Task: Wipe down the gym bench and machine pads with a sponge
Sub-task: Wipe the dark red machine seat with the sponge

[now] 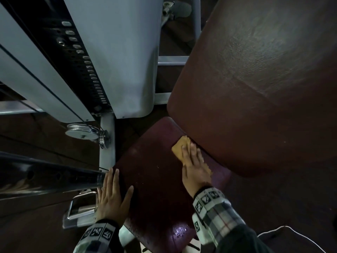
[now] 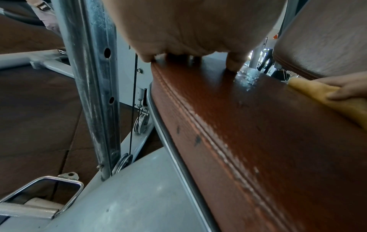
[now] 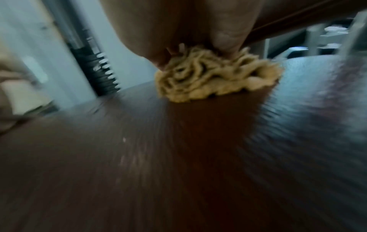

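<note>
From the head view, the right hand point(image 1: 194, 168) lies flat with fingers stretched forward, pressing a tan sponge point(image 1: 180, 147) onto the dark red seat pad point(image 1: 155, 183). The sponge sits at the far right part of the seat, touching the lower edge of the big brown back pad point(image 1: 259, 92) that rises above it. The grip here is wide and flat, fingers straight over the sponge rather than curled round it. The left hand point(image 1: 113, 196) rests open on the seat's left edge, fingers spread, holding nothing. Wet drops glint on the near end of the seat. To the left stand the grey machine frame point(image 1: 116, 52), a weight stack point(image 1: 87, 66) with a row of pale tags, and a steel pulley point(image 1: 82, 132). Both wrists wear bands printed with black-and-white square markers; no words can be read on them or on the tags.

The left wrist view adds the seat's stitched side seam, worn pale in places, and a perforated steel post point(image 2: 95, 87) beside it with a thin black cable. The left hand's fingertips point(image 2: 234, 64) touch the seat top. The sponge shows at the right edge under the other hand's fingers.

The right wrist view is heavily blurred. It alone shows the sponge's ragged, crumpled near edge, pressed on the pad below the palm.
</note>
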`<state>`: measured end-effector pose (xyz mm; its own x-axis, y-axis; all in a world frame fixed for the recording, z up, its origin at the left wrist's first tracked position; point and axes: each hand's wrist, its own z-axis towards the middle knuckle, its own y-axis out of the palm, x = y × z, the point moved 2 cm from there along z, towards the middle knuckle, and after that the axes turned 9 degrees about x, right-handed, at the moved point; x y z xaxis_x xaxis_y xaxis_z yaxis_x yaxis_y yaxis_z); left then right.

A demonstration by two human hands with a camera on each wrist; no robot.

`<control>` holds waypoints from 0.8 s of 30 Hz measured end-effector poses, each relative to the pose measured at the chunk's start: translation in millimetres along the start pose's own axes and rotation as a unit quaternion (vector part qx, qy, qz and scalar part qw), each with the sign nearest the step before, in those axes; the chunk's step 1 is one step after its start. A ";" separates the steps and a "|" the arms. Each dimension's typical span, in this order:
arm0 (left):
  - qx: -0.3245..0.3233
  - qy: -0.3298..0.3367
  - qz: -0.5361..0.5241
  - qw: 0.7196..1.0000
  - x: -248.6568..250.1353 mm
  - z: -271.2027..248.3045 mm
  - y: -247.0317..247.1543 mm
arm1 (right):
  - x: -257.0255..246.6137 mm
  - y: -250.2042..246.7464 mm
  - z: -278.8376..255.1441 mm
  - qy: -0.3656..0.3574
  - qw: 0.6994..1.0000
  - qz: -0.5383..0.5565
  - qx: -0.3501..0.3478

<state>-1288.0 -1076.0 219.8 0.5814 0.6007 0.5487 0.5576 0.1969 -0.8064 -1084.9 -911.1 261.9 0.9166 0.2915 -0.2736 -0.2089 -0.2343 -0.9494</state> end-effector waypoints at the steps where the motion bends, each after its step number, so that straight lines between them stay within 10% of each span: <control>1: 0.002 0.004 -0.003 1.000 -2.4 -0.2 -1.0 | 1.8 3.8 -8.4 -0.030 1.000 0.003 -0.004; 14: -0.006 0.004 0.001 1.000 -1.4 -4.9 -5.6 | -22.8 -11.1 47.2 0.091 0.995 -0.002 -0.035; 24: 0.006 -0.004 -0.025 1.000 -1.9 -6.4 -2.2 | -41.3 0.0 36.1 -0.097 0.994 -0.007 -0.058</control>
<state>-1286.5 -1082.5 221.9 0.5472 0.5966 0.5871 0.5792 0.2365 -0.7801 -1135.1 -889.7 267.6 0.8344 0.4657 -0.2950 -0.1450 -0.3308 -0.9325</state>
